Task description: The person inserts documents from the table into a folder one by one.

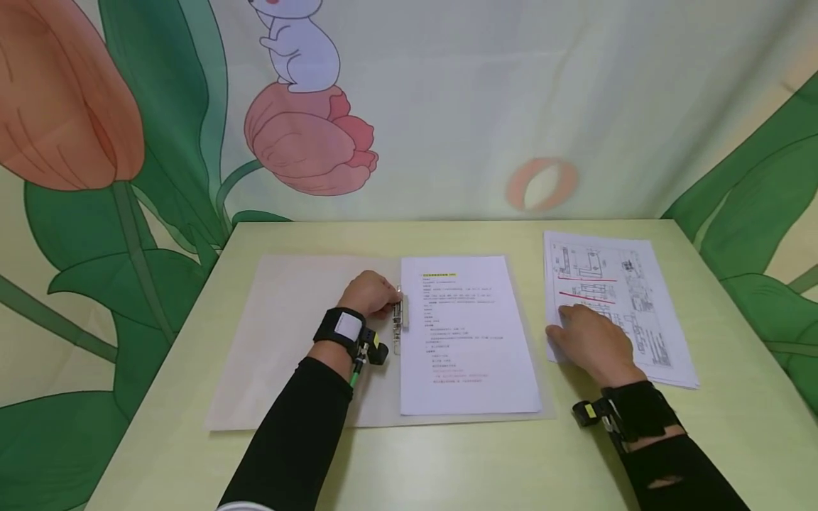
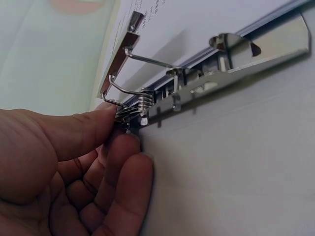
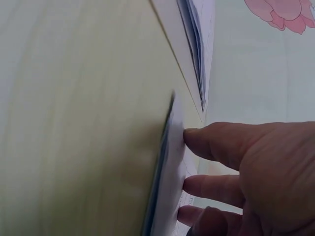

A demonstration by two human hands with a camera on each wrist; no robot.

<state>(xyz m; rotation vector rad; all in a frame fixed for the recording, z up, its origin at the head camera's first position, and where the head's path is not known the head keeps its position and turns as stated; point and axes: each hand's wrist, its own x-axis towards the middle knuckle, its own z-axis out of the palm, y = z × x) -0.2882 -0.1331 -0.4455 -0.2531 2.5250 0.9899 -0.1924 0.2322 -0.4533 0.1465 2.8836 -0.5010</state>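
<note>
From the head view, an open folder point(image 1: 287, 341) lies on the table point(image 1: 447, 461) with a printed sheet point(image 1: 466, 333) in its right half, the left hand point(image 1: 369, 292) at the metal clip point(image 1: 399, 319) on the spine, and the right hand point(image 1: 591, 339) resting flat, fingers straight, on a stack of drawings point(image 1: 639, 284) to the right. The left wrist view shows thumb and fingers point(image 2: 123, 162) pinching the near end of the clip point(image 2: 197, 83), whose sprung lever stands raised; if that pinch slips, the lever could snap down on a fingertip or on a crooked sheet. The right wrist view shows the fingers point(image 3: 211, 142) pressing the stack's point(image 3: 172, 196) left edge, where a careless drag could fan the pages.
</note>
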